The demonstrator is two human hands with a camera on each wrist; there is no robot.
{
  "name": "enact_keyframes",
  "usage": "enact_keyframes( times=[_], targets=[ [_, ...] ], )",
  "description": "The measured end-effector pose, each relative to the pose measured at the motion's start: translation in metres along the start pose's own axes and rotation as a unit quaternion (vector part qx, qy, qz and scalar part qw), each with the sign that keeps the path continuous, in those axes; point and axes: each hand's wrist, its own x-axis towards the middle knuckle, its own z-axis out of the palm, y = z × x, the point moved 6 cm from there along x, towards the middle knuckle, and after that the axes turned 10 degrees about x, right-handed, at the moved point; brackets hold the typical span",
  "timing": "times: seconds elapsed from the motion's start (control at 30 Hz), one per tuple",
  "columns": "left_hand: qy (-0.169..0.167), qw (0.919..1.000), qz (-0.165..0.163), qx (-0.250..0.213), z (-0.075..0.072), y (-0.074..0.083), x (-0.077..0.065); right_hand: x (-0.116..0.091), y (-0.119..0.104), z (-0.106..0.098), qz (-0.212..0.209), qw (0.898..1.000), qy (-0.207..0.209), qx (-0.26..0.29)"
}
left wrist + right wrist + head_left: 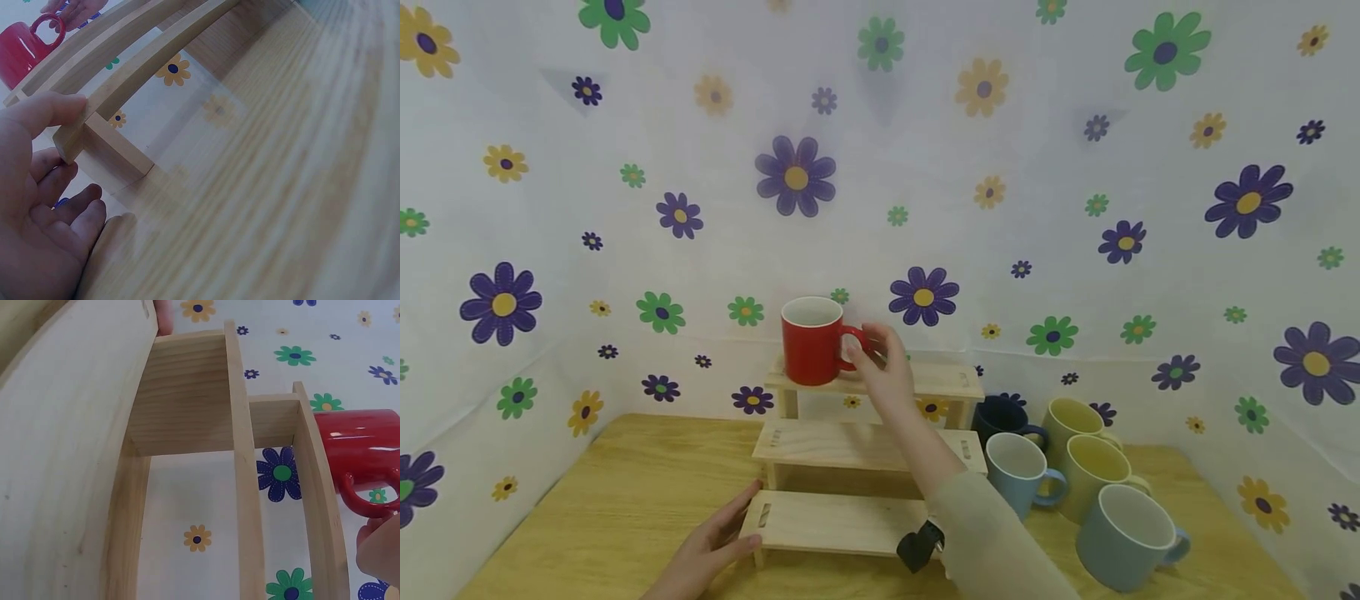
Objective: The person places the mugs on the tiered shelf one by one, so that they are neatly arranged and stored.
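Observation:
A red mug (811, 346) with a white inside stands upright at the left end of the top step of a three-step wooden display stand (842, 521). My right hand (887, 371) pinches the mug's handle, which points right; the right wrist view shows the mug's base right at the top board. At the stand's lower left corner is my left hand (711, 542). Its thumb (59, 107) lies on the end of the lowest board and the index finger is beneath, gripping it; the other fingers are loosely bent near the tabletop.
Right of the stand, several mugs stand on the wooden table (625, 492): a dark blue mug (997, 414), a light blue mug (1015, 475), two yellow mugs, and a grey-blue mug (1120, 542) in front. A white flowered cloth (865, 233) encloses the back and sides.

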Motion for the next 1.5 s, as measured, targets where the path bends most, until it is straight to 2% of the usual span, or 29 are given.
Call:
enact_keyframes(
  times=[0.27,0.57,0.83,1.13,1.4,1.5],
  targets=[
    [0.004,1.0000,-0.005,-0.004,0.000,-0.005,0.000,-0.023,0.000,-0.013,-0.016,1.000,0.003,0.017],
    [0.011,0.9998,-0.009,0.012,0.001,-0.002,0.001,-0.056,0.007,-0.021,0.017,1.000,0.011,0.016],
    [-0.003,1.0000,0.005,0.001,0.002,-0.001,0.000,-0.086,0.011,-0.038,0.030,0.999,0.025,0.006],
    [0.000,0.9998,0.020,0.001,0.001,0.000,0.000,-0.112,0.008,-0.057,0.015,1.000,0.025,0.003],
    [0.010,0.9999,0.010,0.003,0.001,-0.002,0.000,-0.132,0.008,-0.080,0.020,0.998,0.049,-0.036],
    [0.014,0.9998,0.010,0.007,0.002,-0.001,0.000,-0.139,0.011,-0.089,0.025,0.997,0.046,-0.055]
  ],
)
